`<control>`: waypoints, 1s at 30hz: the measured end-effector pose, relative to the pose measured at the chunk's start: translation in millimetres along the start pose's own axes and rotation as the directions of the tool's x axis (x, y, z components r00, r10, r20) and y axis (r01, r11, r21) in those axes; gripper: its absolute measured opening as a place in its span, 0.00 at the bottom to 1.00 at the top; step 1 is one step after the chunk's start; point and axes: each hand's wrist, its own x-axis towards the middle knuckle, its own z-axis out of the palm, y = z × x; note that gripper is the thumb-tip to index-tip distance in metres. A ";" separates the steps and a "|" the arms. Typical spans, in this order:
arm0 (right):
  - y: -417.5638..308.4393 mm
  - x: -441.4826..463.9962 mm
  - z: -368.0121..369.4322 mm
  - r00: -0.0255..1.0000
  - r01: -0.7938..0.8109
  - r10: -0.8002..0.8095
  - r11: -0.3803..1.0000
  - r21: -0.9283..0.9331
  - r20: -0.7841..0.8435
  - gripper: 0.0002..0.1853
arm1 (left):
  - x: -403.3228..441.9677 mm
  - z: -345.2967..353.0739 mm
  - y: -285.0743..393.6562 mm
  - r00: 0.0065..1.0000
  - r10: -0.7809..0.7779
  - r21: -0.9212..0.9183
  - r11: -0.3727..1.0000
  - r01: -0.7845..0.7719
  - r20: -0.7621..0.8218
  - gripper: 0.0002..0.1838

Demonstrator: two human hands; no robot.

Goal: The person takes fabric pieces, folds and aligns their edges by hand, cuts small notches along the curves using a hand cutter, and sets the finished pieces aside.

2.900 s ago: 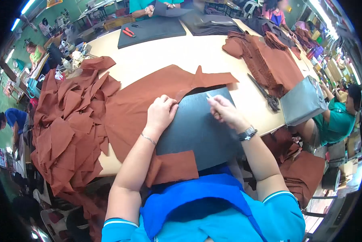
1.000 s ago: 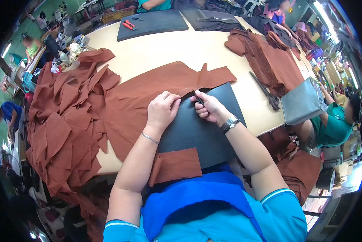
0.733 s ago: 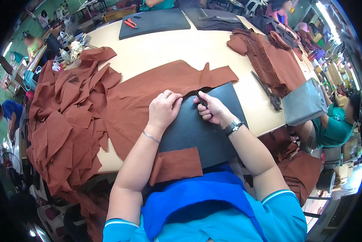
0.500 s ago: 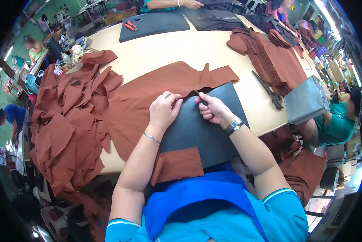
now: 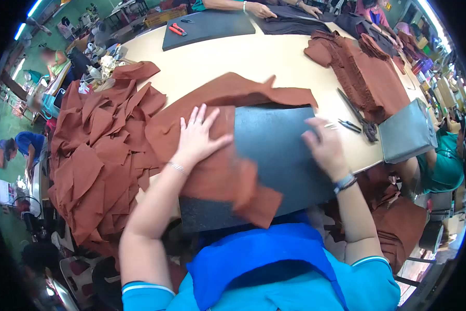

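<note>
At a pale table (image 5: 212,57) in a crowded workroom (image 5: 42,42), left fingers (image 5: 209,118) splay on brown cloth (image 5: 207,179), right fingers (image 5: 318,124) parted.

Two dark boards (image 5: 274,142) (image 5: 217,30), one grey box (image 5: 406,133), one red-handled tool (image 5: 178,29)

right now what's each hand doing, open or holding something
Left hand: open, spread flat on the brown cloth.
Right hand: loosely open, blurred but seemingly empty, at the right edge of the black board.
</note>
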 end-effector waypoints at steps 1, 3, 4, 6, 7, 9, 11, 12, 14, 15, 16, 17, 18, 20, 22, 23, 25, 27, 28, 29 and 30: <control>-30.1 -6.4 10.3 0.988 0.116 -0.123 0.989 0.086 0.088 0.26 | 11.5 6.3 18.7 0.979 -0.199 -0.001 0.980 0.199 -0.042 0.54; -65.6 -23.1 25.6 0.954 0.223 -0.223 0.975 0.021 0.200 0.39 | 30.9 16.7 34.5 0.912 -0.393 -0.303 0.889 0.344 -0.117 0.54; -64.0 -27.7 30.1 0.952 0.208 -0.200 0.978 -0.010 0.231 0.42 | 31.7 14.6 37.0 0.913 -0.384 -0.401 0.864 0.304 -0.136 0.54; -58.5 -31.3 29.9 0.960 0.128 -0.114 0.991 -0.038 0.255 0.45 | 24.5 6.2 33.7 0.968 -0.223 -0.402 0.901 0.162 -0.110 0.55; -53.9 -28.7 23.9 0.968 0.064 -0.054 0.997 -0.032 0.246 0.46 | 11.4 -4.6 20.0 0.996 -0.066 -0.309 0.950 0.047 -0.052 0.55; -40.3 -28.6 14.9 0.985 0.004 0.014 0.995 -0.103 0.171 0.44 | -14.8 -17.5 4.8 0.997 0.064 -0.125 0.990 -0.058 0.050 0.57; -17.6 -28.5 11.9 0.994 0.037 -0.026 0.994 -0.100 0.107 0.36 | -44.1 -22.9 1.8 0.994 0.029 0.070 0.997 -0.036 0.103 0.59; -5.8 -26.2 9.3 0.989 -0.008 0.015 0.999 -0.053 0.147 0.31 | -61.0 -26.2 8.3 0.994 -0.024 0.071 0.997 0.017 0.103 0.60; 4.1 -16.6 -5.5 0.967 -0.080 0.073 0.997 0.019 0.242 0.21 | -101.3 -40.9 27.9 0.987 -0.070 0.054 0.997 0.063 0.144 0.61; 12.4 -14.4 -7.4 0.976 0.056 -0.050 0.998 -0.023 0.213 0.18 | -114.2 -65.7 52.9 0.941 -0.183 0.150 0.978 0.145 0.284 0.61; 12.1 -10.3 -13.1 0.974 0.099 -0.089 0.994 -0.037 0.210 0.17 | -113.0 -86.6 72.6 0.877 -0.243 0.268 0.954 0.137 0.414 0.59; 7.9 -5.2 -20.1 0.968 0.148 -0.134 0.988 -0.049 0.212 0.16 | -111.6 -96.8 83.9 0.791 -0.318 0.381 0.917 0.117 0.523 0.56; 4.2 -1.2 -23.9 0.970 0.192 -0.186 0.981 -0.028 0.160 0.16 | -108.0 -90.5 83.7 0.897 -0.156 0.320 0.947 0.018 0.413 0.54; -5.1 7.1 -28.9 0.955 0.292 -0.292 0.956 0.013 0.050 0.16 | -91.6 -68.1 76.2 0.977 0.171 0.244 0.949 -0.198 0.129 0.50; -13.6 16.0 -39.3 0.916 0.393 -0.397 0.917 -0.075 -0.058 0.16 | -56.9 -39.5 78.3 0.921 0.389 -0.103 0.918 -0.383 0.039 0.41; -13.3 18.3 -45.4 0.888 0.433 -0.447 0.892 -0.132 -0.105 0.16 | -43.0 -22.0 80.7 0.890 0.457 -0.314 0.844 -0.434 -0.001 0.37; -4.1 25.3 -59.5 0.849 0.471 -0.509 0.851 -0.232 -0.144 0.14 | -23.4 -2.3 92.5 0.899 0.437 -0.310 0.853 -0.421 -0.019 0.32; -2.7 32.0 -79.7 0.903 0.341 -0.427 0.778 -0.528 -0.045 0.15 | -16.4 5.4 105.1 0.913 0.406 -0.276 0.874 -0.401 -0.039 0.30; 1.4 29.3 -81.6 0.936 0.224 -0.351 0.624 -0.748 -0.013 0.19 | -15.2 4.4 112.4 0.922 0.383 -0.245 0.890 -0.384 -0.055 0.29; -2.6 26.1 -77.4 0.961 0.257 -0.271 0.798 -0.545 0.055 0.21 | -15.4 4.2 116.6 0.931 0.358 -0.211 0.907 -0.364 -0.067 0.28; -13.6 23.7 -69.8 0.968 0.244 -0.210 0.920 -0.306 0.140 0.23 | -14.2 10.8 116.5 0.913 0.378 -0.168 0.900 -0.401 -0.153 0.29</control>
